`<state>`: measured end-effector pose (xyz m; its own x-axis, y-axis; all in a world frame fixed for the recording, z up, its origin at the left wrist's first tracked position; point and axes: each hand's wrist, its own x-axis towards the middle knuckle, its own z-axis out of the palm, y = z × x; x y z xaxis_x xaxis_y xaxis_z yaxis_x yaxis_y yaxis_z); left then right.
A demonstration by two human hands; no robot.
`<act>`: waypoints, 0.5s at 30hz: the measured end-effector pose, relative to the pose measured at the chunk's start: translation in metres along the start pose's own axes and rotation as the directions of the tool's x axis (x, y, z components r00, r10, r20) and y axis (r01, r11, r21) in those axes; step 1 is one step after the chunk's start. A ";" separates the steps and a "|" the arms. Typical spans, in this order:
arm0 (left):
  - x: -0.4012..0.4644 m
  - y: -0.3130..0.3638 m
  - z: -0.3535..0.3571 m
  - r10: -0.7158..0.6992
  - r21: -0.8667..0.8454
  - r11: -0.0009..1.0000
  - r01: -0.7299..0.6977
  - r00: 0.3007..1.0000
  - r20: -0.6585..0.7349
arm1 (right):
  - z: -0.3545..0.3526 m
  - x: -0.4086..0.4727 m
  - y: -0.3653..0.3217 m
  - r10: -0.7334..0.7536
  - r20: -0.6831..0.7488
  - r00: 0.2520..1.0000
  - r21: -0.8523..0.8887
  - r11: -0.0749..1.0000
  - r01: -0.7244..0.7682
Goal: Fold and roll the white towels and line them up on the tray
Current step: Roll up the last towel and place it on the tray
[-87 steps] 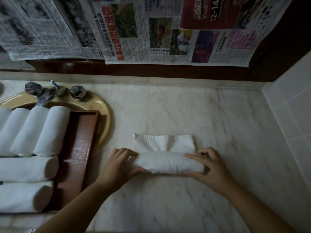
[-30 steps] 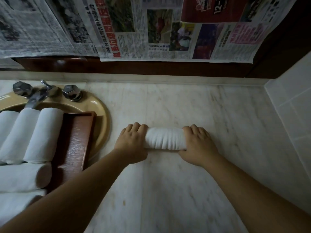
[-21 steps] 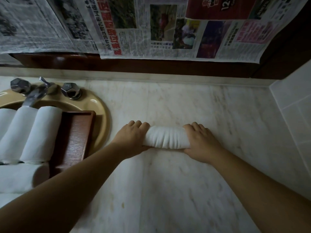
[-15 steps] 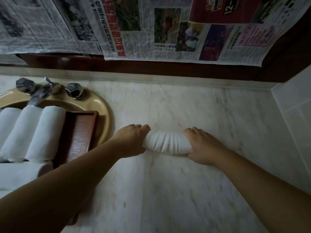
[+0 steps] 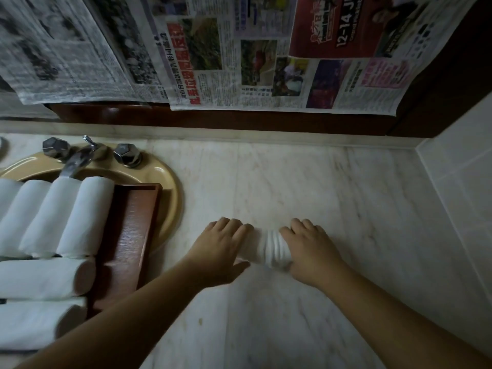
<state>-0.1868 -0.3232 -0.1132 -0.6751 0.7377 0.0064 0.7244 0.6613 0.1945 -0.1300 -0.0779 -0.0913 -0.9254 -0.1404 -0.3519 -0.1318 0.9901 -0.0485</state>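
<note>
At the far left, a dark wooden tray [image 5: 127, 235] was seen laid over a tan sink [image 5: 170, 198], with a chrome faucet [image 5: 80, 158] behind it. Rolled white towels were lined up on the tray: a back row [image 5: 56, 217] with long axes running away from the viewer and tilted slightly to the right, and two front rolls [image 5: 40, 278] laid crosswise, their long axes running left to right. The right part of the tray floor was left bare.

Further right, on the marble counter [image 5: 306, 187], the left hand [image 5: 221, 249] was placed palm down over the left end of a rolled towel [image 5: 273, 247], its fingers curled over the top and its thumb set against the near side. The towel was lain flat on the counter between the two hands, well apart from the tray, its long axis running left to right. Only its ridged middle portion was exposed; both ends were hidden under the hands. The right hand [image 5: 311, 249] was curled over the right end in the same manner, so the roll was gripped from both sides.

Sheets of newspaper [image 5: 239, 62] were hung across the wall behind the counter, and white tiles [image 5: 463, 182] were seen at the far right.
</note>
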 end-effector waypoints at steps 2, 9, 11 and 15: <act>0.000 0.005 0.009 -0.077 -0.004 0.997 0.076 0.997 -0.019 | 0.008 -0.003 -0.012 0.060 -0.002 0.998 0.013 0.998 -0.060; 0.025 -0.020 0.019 -0.178 -0.058 0.982 0.178 0.984 0.010 | 0.024 0.007 -0.001 0.076 -0.125 0.989 0.118 0.991 -0.062; 0.028 -0.026 0.023 -0.180 -0.100 0.979 0.177 0.983 -0.023 | 0.027 0.011 0.008 0.057 -0.130 0.990 0.116 0.992 -0.042; 0.029 -0.035 0.030 -0.163 -0.197 0.971 0.137 0.980 -0.119 | 0.035 0.018 0.022 0.038 -0.164 0.986 0.177 0.984 -0.009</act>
<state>-0.2273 -0.3206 -0.1496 -0.7956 0.5990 0.0910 0.5831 0.7163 0.3833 -0.1370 -0.0584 -0.1318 -0.9755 -0.1006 -0.1957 -0.0585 0.9759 -0.2100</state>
